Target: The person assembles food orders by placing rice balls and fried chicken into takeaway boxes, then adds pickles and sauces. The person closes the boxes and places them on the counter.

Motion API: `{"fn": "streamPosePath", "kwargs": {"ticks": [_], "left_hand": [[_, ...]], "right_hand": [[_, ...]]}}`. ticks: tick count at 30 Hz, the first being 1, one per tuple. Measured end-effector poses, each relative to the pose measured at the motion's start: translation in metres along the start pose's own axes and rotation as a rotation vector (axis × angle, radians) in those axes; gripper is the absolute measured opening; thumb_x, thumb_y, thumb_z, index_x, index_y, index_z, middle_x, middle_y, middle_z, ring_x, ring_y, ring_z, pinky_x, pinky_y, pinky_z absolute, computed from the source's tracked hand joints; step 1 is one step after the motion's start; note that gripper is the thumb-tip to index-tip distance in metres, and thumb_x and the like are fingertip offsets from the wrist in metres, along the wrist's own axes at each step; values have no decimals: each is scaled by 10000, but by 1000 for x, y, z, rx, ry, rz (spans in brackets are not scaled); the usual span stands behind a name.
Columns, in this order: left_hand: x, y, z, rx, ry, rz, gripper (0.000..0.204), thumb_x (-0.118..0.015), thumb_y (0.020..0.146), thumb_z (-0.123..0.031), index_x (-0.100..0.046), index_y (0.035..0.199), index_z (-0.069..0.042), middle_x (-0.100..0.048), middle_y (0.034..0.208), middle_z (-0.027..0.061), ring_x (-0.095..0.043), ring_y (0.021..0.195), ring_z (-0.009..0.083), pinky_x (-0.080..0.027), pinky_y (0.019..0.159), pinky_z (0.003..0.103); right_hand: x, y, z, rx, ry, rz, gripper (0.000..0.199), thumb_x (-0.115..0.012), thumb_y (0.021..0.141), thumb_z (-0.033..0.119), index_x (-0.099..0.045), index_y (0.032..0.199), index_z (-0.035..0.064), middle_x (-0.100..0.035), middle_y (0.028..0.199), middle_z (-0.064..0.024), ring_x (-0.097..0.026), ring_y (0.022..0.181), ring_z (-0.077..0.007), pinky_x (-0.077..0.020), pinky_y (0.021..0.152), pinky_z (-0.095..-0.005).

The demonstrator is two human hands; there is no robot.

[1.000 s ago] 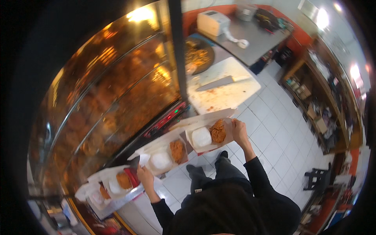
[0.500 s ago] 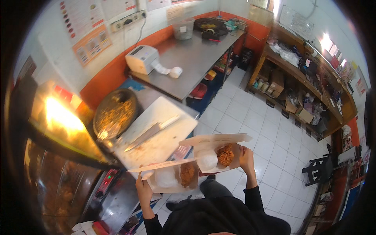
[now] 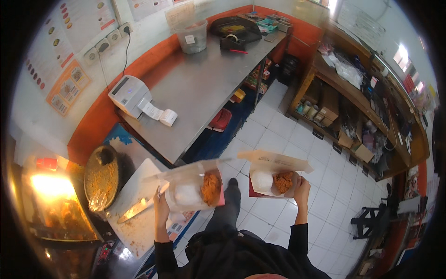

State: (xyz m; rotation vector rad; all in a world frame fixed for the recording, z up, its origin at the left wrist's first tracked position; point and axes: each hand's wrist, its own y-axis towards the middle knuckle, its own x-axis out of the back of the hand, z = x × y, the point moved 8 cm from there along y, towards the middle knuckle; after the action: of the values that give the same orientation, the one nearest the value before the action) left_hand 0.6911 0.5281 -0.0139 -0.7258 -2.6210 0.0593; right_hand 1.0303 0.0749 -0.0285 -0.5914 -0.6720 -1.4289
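- Holding: left hand (image 3: 161, 209) is gripping the left edge of the first takeaway box (image 3: 209, 168), fingers pinching narrowly; the box is hanging in front of the body, beside the cutting board (image 3: 134, 237).
- Holding: right hand (image 3: 302, 189) is pinching the right edge of the second takeaway box (image 3: 288, 162), which is hanging above the floor tiles (image 3: 278, 125), apart from the first.
- Contents: each box is carrying a white mound, probably rice, and a piece of fried chicken.
- Chief risk: each box is seemingly being borne from one side only, undersides being hidden; a softening cardboard wall could be buckling under the load.
- Second risk: both lids are standing open, so a tilt could be sending the chicken over the rim.
- Third risk: a knife (image 3: 134, 210) is lying on the cutting board, handle pointing toward the left hand; a low sweep could be knocking it.
- Farther off: a label printer (image 3: 130, 95) is trailing a paper strip (image 3: 168, 117) across the steel table (image 3: 195, 79); a passing box could be snagging it.
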Motion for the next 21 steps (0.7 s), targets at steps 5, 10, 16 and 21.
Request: {"fn": "streamPosePath", "kwargs": {"ticks": [5,10,16,21], "left_hand": [[-69,152,-34,-143,10,-113,423,-427,989,-229,-472,1299,55,-549,1261,168,-500,1180,236,-373,1000,338],[-173,301,-59,-360,36,-133,423,-411,949,-136,-417,1299,100,-533,1258,250,-523,1163,337,-402,983,380],[-311,455,-133,-129,264,-295,381,-399,916,-110,-436,1250,69,-573,1127,314,-562,1041,450,-445,885,469],[-389,565,-151,17,158,-399,366,-416,936,-184,-465,1208,56,-602,1058,303,-576,998,457,-449,848,491]], "right_hand": [[-43,105,19,101,24,59,307,-429,952,159,-606,919,-89,-592,850,-330,-576,852,-490,-451,712,-485],[-53,206,70,69,-51,123,289,-419,954,142,-598,880,-72,-601,814,-300,-582,811,-486,-447,673,-476],[-95,346,103,122,67,171,306,-434,961,159,-609,891,-81,-608,788,-297,-607,767,-451,-452,655,-447],[-172,486,156,289,75,306,300,-457,958,168,-606,895,-85,-587,786,-310,-584,770,-468,-448,656,-448]]}}
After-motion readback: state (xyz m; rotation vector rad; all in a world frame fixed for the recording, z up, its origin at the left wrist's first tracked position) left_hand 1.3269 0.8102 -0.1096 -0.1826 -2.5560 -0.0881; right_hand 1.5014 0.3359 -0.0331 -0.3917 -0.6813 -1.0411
